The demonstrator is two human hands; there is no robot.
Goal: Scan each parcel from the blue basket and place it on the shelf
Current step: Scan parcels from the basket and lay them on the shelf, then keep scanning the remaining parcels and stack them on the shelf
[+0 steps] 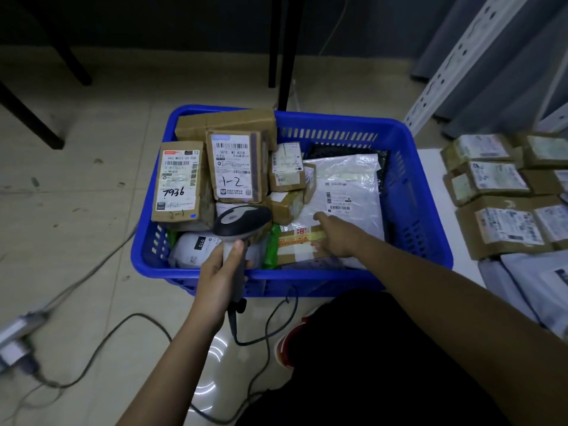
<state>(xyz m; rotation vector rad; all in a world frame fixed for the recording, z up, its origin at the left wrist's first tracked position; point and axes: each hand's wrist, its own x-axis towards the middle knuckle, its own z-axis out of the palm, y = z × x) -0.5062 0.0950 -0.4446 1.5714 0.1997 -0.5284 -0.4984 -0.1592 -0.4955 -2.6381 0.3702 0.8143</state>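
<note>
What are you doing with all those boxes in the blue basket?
A person is sorting parcels. The left hand grips a scanner over the blue basket, which is full of cardboard boxes and plastic mailers. The right hand reaches into the basket, fingers on a white mailer and a taped box, with nothing lifted yet. More parcels already lie on the shelf to the right.

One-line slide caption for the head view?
Left hand grips scanner; right hand reaches into parcel-filled blue basket.
</note>
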